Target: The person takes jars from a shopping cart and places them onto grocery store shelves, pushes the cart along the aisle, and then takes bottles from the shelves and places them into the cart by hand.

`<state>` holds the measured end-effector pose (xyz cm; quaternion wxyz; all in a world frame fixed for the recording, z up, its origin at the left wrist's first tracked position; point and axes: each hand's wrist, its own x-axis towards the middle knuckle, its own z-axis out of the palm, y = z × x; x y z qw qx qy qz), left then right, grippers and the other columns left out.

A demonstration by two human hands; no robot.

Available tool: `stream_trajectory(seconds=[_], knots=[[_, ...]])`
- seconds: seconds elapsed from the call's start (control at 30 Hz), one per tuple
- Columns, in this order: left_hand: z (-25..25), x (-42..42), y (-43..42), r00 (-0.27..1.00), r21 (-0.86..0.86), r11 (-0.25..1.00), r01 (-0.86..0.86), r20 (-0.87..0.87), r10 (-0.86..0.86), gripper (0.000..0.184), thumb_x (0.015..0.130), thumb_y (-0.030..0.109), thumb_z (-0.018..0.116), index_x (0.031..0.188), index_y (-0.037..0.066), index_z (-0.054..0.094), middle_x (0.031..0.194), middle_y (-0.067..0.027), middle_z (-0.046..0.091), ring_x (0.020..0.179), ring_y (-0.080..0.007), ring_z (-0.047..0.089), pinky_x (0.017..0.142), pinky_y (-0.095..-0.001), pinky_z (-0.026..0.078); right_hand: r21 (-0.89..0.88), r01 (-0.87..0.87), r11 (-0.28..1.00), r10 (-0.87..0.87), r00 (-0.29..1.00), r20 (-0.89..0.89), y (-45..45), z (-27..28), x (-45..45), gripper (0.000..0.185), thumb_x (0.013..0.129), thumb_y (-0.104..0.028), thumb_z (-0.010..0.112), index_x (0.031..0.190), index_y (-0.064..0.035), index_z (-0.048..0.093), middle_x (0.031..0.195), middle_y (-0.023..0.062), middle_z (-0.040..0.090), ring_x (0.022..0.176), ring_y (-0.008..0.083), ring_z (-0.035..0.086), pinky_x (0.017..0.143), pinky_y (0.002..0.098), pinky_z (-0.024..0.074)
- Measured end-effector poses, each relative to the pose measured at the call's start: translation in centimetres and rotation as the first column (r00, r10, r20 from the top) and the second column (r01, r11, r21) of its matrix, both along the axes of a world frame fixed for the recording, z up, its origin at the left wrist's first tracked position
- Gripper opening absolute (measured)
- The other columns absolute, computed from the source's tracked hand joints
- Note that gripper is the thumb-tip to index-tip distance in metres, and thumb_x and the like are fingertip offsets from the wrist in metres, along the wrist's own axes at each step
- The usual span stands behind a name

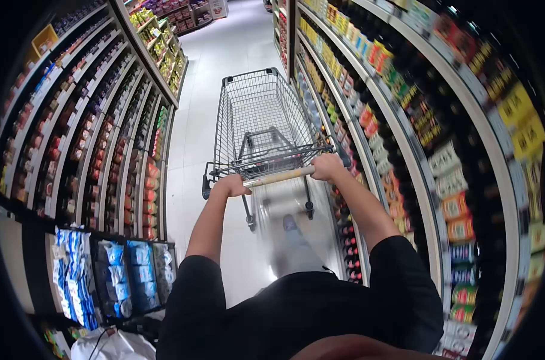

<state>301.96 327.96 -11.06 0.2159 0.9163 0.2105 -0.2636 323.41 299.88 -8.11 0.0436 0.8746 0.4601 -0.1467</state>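
Note:
A grey wire shopping cart (257,114) stands in front of me, its basket showing bare wire mesh. Its pale yellowish handle bar (280,177) runs between my hands. My left hand (229,186) is wrapped round the left end of the bar. Round the right end, close to the shelves, my right hand (328,167) is closed. Below the bar a leg and shoe (290,225) appear blurred.
Shelves of jars (98,132) line the left side, with blue and white packets (125,270) hanging lower down. Tall shelves of bottles (374,72) run close along the right. A pale tiled floor (212,36) stretches ahead, past a shelf of yellow packages (158,45).

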Motion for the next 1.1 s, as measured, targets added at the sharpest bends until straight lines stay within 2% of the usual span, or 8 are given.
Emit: stream_trajectory(seconds=[0.3, 0.47, 0.63, 0.77, 0.9, 0.97, 1.03, 1.1], knots=[[1.6, 20.1, 15.1, 0.994, 0.122, 0.991, -0.061, 0.096, 0.05, 0.049, 0.075, 0.042, 0.065, 0.117, 0.016, 0.069, 0.113, -0.014, 0.07, 0.106, -0.0301, 0.066, 0.094, -0.0421, 0.053, -0.18, -0.029, 0.983, 0.03, 1.0, 0.003, 20.7, -0.1, 24.1, 0.035, 0.072, -0.036, 0.064, 0.096, -0.0134, 0.076, 0.101, 0.0158, 0.073, 0.097, 0.0321, 0.07, 0.087, 0.0456, 0.0545], [0.9, 27.1, 25.2, 0.952, 0.183, 0.983, -0.001, 0.301, -0.055, 0.032, 0.076, 0.038, 0.064, 0.094, 0.013, 0.071, 0.093, -0.0127, 0.072, 0.09, -0.033, 0.069, 0.081, -0.0459, 0.055, -0.216, 0.019, 0.976, -0.006, 0.998, 0.063, 31.2, -0.5, 31.9, 0.034, 0.073, -0.033, 0.063, 0.098, -0.0133, 0.075, 0.103, 0.0156, 0.072, 0.099, 0.0319, 0.069, 0.088, 0.0448, 0.0539], [0.7, 30.6, 39.2, 0.925, 0.168, 0.983, 0.079, 0.355, -0.136, 0.054, 0.082, 0.063, 0.056, 0.097, 0.013, 0.071, 0.09, -0.017, 0.071, 0.091, -0.0363, 0.067, 0.08, -0.0465, 0.054, -0.163, 0.129, 0.978, -0.121, 0.991, 0.062, 42.1, -0.9, 32.7, 0.036, 0.071, -0.037, 0.065, 0.096, -0.0141, 0.076, 0.102, 0.0149, 0.073, 0.098, 0.0303, 0.069, 0.087, 0.0447, 0.0542], [1.5, 31.0, 52.7, 0.921, -0.016, 1.0, 0.008, 0.389, -0.001, 0.056, 0.089, 0.063, 0.047, 0.094, 0.014, 0.073, 0.094, -0.015, 0.071, 0.092, -0.0352, 0.067, 0.081, -0.0448, 0.051, -0.138, 0.177, 0.974, -0.179, 0.984, -0.003, 51.4, -2.9, 30.8, 0.043, 0.07, -0.047, 0.068, 0.099, -0.0166, 0.075, 0.101, 0.0138, 0.073, 0.097, 0.0313, 0.069, 0.085, 0.0446, 0.0549], [2.1, 31.6, 65.5, 0.928, 0.094, 0.994, -0.05, 0.372, 0.011, 0.055, 0.09, 0.062, 0.047, 0.09, 0.014, 0.073, 0.085, -0.0123, 0.072, 0.088, -0.0329, 0.068, 0.079, -0.0446, 0.051, -0.033, 0.098, 0.995, -0.103, 0.943, -0.318, 61.1, -2.2, 27.1, 0.057, 0.072, -0.055, 0.069, 0.106, -0.0094, 0.071, 0.1, 0.0191, 0.071, 0.096, 0.0349, 0.068, 0.083, 0.0461, 0.0546], [2.2, 31.8, 74.6, 0.91, 0.132, 0.987, -0.088, 0.415, 0.026, 0.053, 0.091, 0.059, 0.05, 0.087, 0.012, 0.072, 0.082, -0.012, 0.071, 0.084, -0.0336, 0.067, 0.075, -0.0447, 0.051, -0.089, 0.129, 0.988, -0.155, 0.72, -0.677, 68.9, -1.2, 24.7, 0.056, 0.077, -0.051, 0.068, 0.11, -0.0059, 0.067, 0.1, 0.0223, 0.07, 0.096, 0.0388, 0.067, 0.081, 0.0486, 0.0535], [2.2, 32.5, 81.0, 0.897, 0.147, 0.983, -0.112, 0.442, 0.036, 0.051, 0.091, 0.057, 0.051, 0.087, 0.011, 0.072, 0.082, -0.013, 0.07, 0.084, -0.0347, 0.067, 0.073, -0.045, 0.051, 0.229, -0.084, 0.97, 0.18, 0.881, -0.438, 73.8, -6.3, 23.8, 0.055, 0.08, -0.047, 0.068, 0.115, -0.0051, 0.062, 0.099, 0.0229, 0.068, 0.094, 0.0406, 0.065, 0.079, 0.05, 0.0525], [1.9, 33.1, 86.0, 0.889, 0.158, 0.978, -0.139, 0.454, 0.053, 0.049, 0.091, 0.056, 0.052, 0.087, 0.011, 0.072, 0.082, -0.0141, 0.07, 0.083, -0.0354, 0.067, 0.073, -0.0454, 0.051, 0.329, -0.093, 0.94, 0.248, 0.847, -0.47, 78.4, -6.2, 23.1, 0.057, 0.08, -0.045, 0.067, 0.122, -0.0075, 0.058, 0.099, 0.0225, 0.068, 0.093, 0.0406, 0.065, 0.081, 0.0497, 0.0517]])
